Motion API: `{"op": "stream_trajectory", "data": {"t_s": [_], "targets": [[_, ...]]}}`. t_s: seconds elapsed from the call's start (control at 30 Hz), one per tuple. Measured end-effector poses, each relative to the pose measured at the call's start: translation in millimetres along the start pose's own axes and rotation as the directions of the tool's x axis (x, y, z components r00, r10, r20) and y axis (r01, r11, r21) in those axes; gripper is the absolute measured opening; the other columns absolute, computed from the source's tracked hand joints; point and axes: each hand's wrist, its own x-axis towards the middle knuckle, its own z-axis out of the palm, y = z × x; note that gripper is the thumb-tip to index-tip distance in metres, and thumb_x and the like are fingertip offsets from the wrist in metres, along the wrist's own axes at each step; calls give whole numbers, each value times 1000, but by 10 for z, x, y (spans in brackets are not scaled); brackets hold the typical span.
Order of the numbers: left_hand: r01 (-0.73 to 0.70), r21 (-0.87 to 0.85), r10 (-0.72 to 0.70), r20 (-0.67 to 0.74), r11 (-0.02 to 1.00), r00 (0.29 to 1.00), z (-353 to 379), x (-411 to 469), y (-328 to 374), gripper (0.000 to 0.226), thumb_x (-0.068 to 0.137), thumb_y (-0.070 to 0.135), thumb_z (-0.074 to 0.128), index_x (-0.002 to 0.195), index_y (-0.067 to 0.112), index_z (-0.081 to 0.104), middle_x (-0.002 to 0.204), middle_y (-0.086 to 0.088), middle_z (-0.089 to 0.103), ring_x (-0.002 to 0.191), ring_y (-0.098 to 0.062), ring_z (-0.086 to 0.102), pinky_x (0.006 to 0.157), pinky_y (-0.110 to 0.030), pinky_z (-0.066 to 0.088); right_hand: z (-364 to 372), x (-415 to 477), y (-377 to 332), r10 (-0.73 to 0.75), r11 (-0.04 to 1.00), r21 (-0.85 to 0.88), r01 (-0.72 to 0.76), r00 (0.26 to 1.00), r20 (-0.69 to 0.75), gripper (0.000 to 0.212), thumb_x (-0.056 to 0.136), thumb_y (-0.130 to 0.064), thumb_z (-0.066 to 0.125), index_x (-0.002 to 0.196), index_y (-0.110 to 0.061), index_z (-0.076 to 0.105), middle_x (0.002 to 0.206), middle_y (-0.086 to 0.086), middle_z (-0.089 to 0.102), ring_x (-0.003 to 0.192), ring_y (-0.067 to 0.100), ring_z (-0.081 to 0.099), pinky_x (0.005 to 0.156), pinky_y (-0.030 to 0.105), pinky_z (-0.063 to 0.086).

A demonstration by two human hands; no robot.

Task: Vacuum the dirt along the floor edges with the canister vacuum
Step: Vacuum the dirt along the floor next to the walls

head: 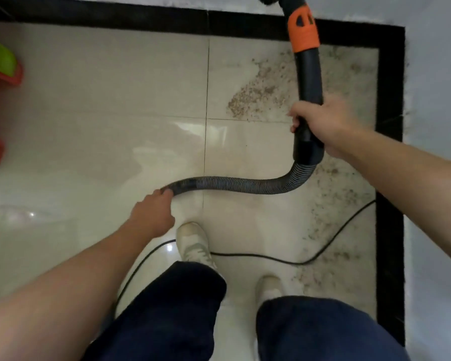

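Closest to the camera are two legs in dark trousers [167, 308] and a pair of pale shoes [193, 243], planted on the glossy tiled floor [115, 100]. A thin black cord [271, 259] trails across the tiles between the feet. Just ahead, the left grip [151, 214] is curled around the low end of the ribbed hose [245, 183], which sweeps rightward and bends up into the black wand [310, 76]. The right grip [320, 123] is wrapped firmly around the wand's lower part. Gritty dirt [258, 97] lies scattered under and beside the wand and down the right-hand edge. Higher up, an orange collar [303, 32] rings the wand, whose head [271, 0] reaches the black border [115, 16] at the far wall. Green and red plastic items [0, 61] sit at far left.
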Motion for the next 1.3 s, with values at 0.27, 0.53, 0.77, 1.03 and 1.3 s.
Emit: {"op": "stream_trajectory", "data": {"t_s": [0.27, 0.53, 0.77, 1.03, 1.3], "targets": [[56, -237, -19, 156, 970, 988, -508, -1623, 498, 44, 86, 24, 56, 130, 20, 51, 119, -6, 64, 110, -25, 57, 87, -31, 48, -429, -1089, -857, 3, 1000, 2, -3, 999, -32, 14, 79, -20, 74, 78, -13, 62, 55, -4, 63, 50, 9, 57, 52, 26, 49], [109, -314, -89, 78, 943, 993, -1292, -2433, 741, 31, 85, 21, 59, 115, 16, 60, 97, -6, 68, 94, -25, 62, 80, -27, 48, -878, -1765, -1364, -112, 856, -488, 169, 983, 144, 24, 71, -28, 76, 74, -26, 52, 68, -5, 58, 66, 22, 56, 59, 31, 39], [109, -613, -149, -13, 782, 989, -2128, -2469, 1117, 30, 97, 34, 51, 91, 7, 63, 84, -12, 68, 82, -32, 65, 72, -36, 50, -1050, -2176, -1304, -49, 692, -709, 137, 988, 144, 22, 77, -36, 65, 93, -30, 52, 82, -4, 64, 76, 26, 60, 59, 31, 39], [217, -926, -219, 153, 309, 964, -2769, -1872, 1752, 46, 94, 55, 48, 114, 14, 52, 106, -9, 65, 97, -23, 62, 82, -40, 51, -805, -2242, -1254, -18, 567, -814, 126, 990, 141, 23, 85, -40, 61, 101, -29, 48, 95, 3, 69, 89, 31, 63, 65, 33, 32], [309, -932, -268, 253, 191, 930, -3152, -757, 1598, 17, 89, 13, 61, 87, 11, 45, 101, -21, 61, 101, -43, 64, 86, -56, 53, -163, -1772, -1280, 104, 679, -734, 26, 986, 131, 24, 72, -46, 60, 90, -32, 52, 89, -8, 64, 85, 21, 63, 62, 30, 35]]}}
